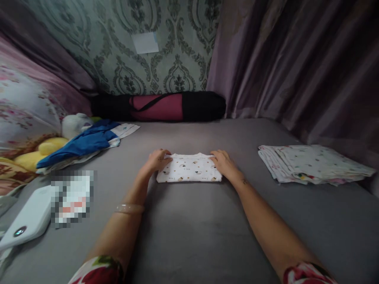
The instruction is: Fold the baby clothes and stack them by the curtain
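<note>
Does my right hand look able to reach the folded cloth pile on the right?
Probably yes: only grey sheet shows between your right hand and the pile, though that hand is touching the white garment.

Wide grey sheet (pixel 189 236), mostly flat. In the middle, a white printed garment (pixel 189 169), folded into a neat rectangle. To the right, well apart from it, a stack of folded pale cloths (pixel 319 161), in visible layers. Along the far edge, lying lengthwise, a black-and-pink bag (pixel 170 109) with a black strap (pixel 153 102). To the left, blue clothes (pixel 84 140) in a loose heap; nearer, a white power bank (pixel 32 213), just beside a pixelated item (pixel 75 197), too obscured to tell.
</note>
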Demonstrator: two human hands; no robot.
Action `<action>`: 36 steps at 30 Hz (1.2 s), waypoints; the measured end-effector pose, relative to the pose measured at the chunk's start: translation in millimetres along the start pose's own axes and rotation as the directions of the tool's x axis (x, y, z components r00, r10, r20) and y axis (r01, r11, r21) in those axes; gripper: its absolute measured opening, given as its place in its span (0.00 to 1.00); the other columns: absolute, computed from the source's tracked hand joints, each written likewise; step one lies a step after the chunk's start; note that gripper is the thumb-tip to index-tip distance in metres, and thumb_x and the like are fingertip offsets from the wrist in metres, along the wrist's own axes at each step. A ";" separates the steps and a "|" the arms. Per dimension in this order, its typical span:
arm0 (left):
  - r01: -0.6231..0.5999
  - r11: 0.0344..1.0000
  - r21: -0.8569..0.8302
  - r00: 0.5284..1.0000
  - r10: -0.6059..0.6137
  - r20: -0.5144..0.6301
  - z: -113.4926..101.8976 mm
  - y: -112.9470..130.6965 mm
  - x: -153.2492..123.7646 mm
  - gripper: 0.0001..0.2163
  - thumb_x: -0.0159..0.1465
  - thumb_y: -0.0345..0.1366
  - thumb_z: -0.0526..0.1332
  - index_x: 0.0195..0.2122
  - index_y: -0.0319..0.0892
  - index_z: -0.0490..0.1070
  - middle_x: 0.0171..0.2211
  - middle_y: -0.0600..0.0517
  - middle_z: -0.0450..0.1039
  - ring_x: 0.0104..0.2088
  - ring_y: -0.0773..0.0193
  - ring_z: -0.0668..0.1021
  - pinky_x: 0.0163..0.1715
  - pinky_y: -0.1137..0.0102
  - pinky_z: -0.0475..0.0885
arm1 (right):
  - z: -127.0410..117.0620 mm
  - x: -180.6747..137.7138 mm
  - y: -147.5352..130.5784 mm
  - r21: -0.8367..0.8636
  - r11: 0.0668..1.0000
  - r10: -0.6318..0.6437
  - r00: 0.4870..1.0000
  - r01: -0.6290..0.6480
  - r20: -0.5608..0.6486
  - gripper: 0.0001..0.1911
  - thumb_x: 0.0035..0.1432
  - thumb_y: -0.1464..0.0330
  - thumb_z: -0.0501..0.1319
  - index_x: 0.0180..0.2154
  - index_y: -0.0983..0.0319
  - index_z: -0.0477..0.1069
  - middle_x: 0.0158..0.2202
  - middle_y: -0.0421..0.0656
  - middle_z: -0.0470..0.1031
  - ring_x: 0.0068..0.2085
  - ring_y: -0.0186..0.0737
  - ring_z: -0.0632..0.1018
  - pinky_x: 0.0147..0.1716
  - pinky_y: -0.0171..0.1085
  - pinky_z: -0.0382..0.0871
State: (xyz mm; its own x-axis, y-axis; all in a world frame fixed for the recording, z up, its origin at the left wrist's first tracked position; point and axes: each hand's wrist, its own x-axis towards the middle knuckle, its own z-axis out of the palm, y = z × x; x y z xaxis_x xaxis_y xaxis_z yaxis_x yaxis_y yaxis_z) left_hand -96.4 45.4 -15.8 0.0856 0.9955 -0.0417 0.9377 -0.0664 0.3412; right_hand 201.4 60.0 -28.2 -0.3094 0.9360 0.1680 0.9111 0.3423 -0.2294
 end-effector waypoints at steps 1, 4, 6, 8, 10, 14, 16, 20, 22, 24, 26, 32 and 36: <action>0.006 1.000 -0.015 1.000 -0.006 0.012 -1.3 -0.2 -0.2 0.15 0.62 0.41 0.57 0.47 0.43 0.73 0.42 0.46 0.74 0.42 0.56 0.75 0.41 0.66 0.66 | 0.6 0.8 1.1 -0.012 1.000 -0.007 1.000 0.008 0.010 0.15 0.66 0.69 0.51 0.48 0.61 0.73 0.45 0.48 0.74 0.49 0.44 0.71 0.47 0.39 0.63; 0.031 0.997 -0.074 0.999 -0.028 0.041 -5.3 0.7 0.3 0.15 0.61 0.41 0.57 0.47 0.42 0.73 0.37 0.48 0.75 0.38 0.58 0.75 0.37 0.67 0.65 | 2.0 5.0 4.2 -0.048 0.998 -0.034 0.998 0.037 0.045 0.15 0.66 0.69 0.50 0.47 0.62 0.74 0.44 0.50 0.73 0.48 0.45 0.70 0.47 0.40 0.63; 0.050 0.994 -0.093 0.998 -0.046 0.043 -6.5 0.4 1.4 0.15 0.60 0.41 0.58 0.46 0.42 0.73 0.34 0.49 0.74 0.37 0.58 0.74 0.36 0.68 0.65 | 2.9 8.8 7.0 -0.052 0.997 -0.049 0.996 0.053 0.081 0.16 0.66 0.68 0.50 0.47 0.63 0.74 0.43 0.51 0.72 0.47 0.46 0.70 0.47 0.41 0.63; 0.060 0.993 -0.100 0.998 -0.057 0.033 -5.8 -1.2 2.6 0.14 0.58 0.41 0.59 0.43 0.42 0.73 0.34 0.49 0.73 0.36 0.59 0.74 0.35 0.68 0.65 | 3.5 12.1 9.7 -0.026 0.997 -0.065 0.993 0.068 0.103 0.16 0.65 0.68 0.51 0.47 0.63 0.74 0.42 0.51 0.71 0.46 0.46 0.70 0.47 0.41 0.62; 0.057 0.985 -0.163 0.998 -0.053 0.032 -4.4 -3.4 2.8 0.12 0.57 0.41 0.60 0.40 0.41 0.73 0.32 0.49 0.72 0.34 0.60 0.74 0.33 0.70 0.65 | 2.9 14.2 11.1 0.028 0.997 -0.076 0.993 0.074 0.091 0.14 0.63 0.69 0.53 0.45 0.63 0.75 0.41 0.50 0.71 0.45 0.45 0.70 0.47 0.40 0.62; 0.065 0.870 -0.489 0.997 -0.042 0.057 -6.7 -4.5 -2.5 0.12 0.56 0.40 0.60 0.38 0.40 0.70 0.25 0.54 0.68 0.26 0.67 0.72 0.25 0.73 0.64 | -5.6 14.4 9.7 0.199 0.980 -0.038 0.997 0.024 0.064 0.11 0.58 0.72 0.56 0.39 0.64 0.75 0.38 0.47 0.73 0.39 0.40 0.72 0.41 0.36 0.64; 0.039 0.789 -0.613 0.999 -0.021 0.038 -13.1 -3.2 -7.4 0.12 0.56 0.39 0.61 0.39 0.40 0.68 0.24 0.55 0.67 0.25 0.68 0.71 0.24 0.74 0.64 | -15.4 13.0 8.9 0.337 0.941 -0.025 0.996 -0.005 0.087 0.10 0.56 0.72 0.56 0.39 0.64 0.74 0.34 0.44 0.74 0.33 0.37 0.72 0.34 0.34 0.65; -0.058 0.697 -0.714 0.998 0.065 -0.017 -32.1 -0.5 -15.1 0.17 0.56 0.40 0.62 0.45 0.38 0.70 0.28 0.53 0.71 0.27 0.68 0.72 0.28 0.73 0.67 | -42.0 8.4 10.1 0.641 0.768 -0.052 0.994 -0.021 0.095 0.10 0.55 0.66 0.58 0.37 0.63 0.74 0.33 0.43 0.76 0.32 0.37 0.74 0.31 0.33 0.66; -0.108 0.690 -0.715 0.994 0.074 -0.078 -40.3 2.5 -16.1 0.19 0.56 0.41 0.63 0.46 0.37 0.71 0.31 0.51 0.73 0.29 0.67 0.73 0.31 0.71 0.69 | -54.0 6.8 11.3 0.723 0.691 -0.052 0.997 -0.006 0.058 0.12 0.54 0.63 0.60 0.37 0.63 0.73 0.35 0.43 0.77 0.35 0.38 0.76 0.35 0.35 0.69; -0.193 0.733 -0.652 0.969 0.039 -0.242 -46.2 8.0 -15.7 0.18 0.57 0.42 0.62 0.45 0.37 0.72 0.32 0.49 0.74 0.31 0.66 0.74 0.34 0.69 0.70 | -62.8 6.6 11.6 0.730 0.683 -0.037 0.999 0.039 -0.019 0.14 0.53 0.60 0.61 0.39 0.62 0.73 0.37 0.44 0.78 0.37 0.40 0.76 0.39 0.38 0.70; -0.288 0.819 -0.497 0.882 0.026 -0.470 -50.8 15.5 -15.3 0.14 0.59 0.40 0.60 0.43 0.39 0.74 0.35 0.49 0.75 0.35 0.63 0.75 0.38 0.68 0.70 | -68.0 7.4 11.1 0.667 0.735 -0.009 0.987 0.117 -0.163 0.15 0.55 0.61 0.60 0.42 0.61 0.73 0.40 0.45 0.77 0.41 0.42 0.76 0.43 0.41 0.69; -0.340 0.940 0.006 0.848 0.310 -0.430 -59.6 20.6 -21.1 0.11 0.59 0.28 0.54 0.38 0.43 0.74 0.39 0.50 0.76 0.43 0.61 0.75 0.51 0.64 0.64 | -66.9 6.2 9.7 0.215 0.920 -0.275 0.929 0.329 -0.248 0.16 0.57 0.76 0.53 0.44 0.60 0.74 0.44 0.45 0.75 0.48 0.43 0.71 0.50 0.41 0.62; -0.402 0.916 -0.018 0.916 0.402 0.011 -52.7 8.6 -23.2 0.13 0.55 0.26 0.53 0.36 0.43 0.75 0.34 0.52 0.77 0.36 0.63 0.76 0.41 0.71 0.67 | -56.3 0.4 7.8 0.153 0.915 -0.394 0.909 0.373 0.136 0.20 0.53 0.81 0.52 0.40 0.58 0.76 0.41 0.43 0.74 0.46 0.41 0.71 0.47 0.37 0.62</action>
State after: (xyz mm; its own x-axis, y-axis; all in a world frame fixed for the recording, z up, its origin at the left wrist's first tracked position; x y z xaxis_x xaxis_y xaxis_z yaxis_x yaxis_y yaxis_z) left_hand -108.1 25.3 37.6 0.4590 0.8841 0.0882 0.8180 -0.4592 0.3464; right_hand 223.7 58.4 24.0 -0.6769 0.7274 0.1125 0.6766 0.6751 -0.2942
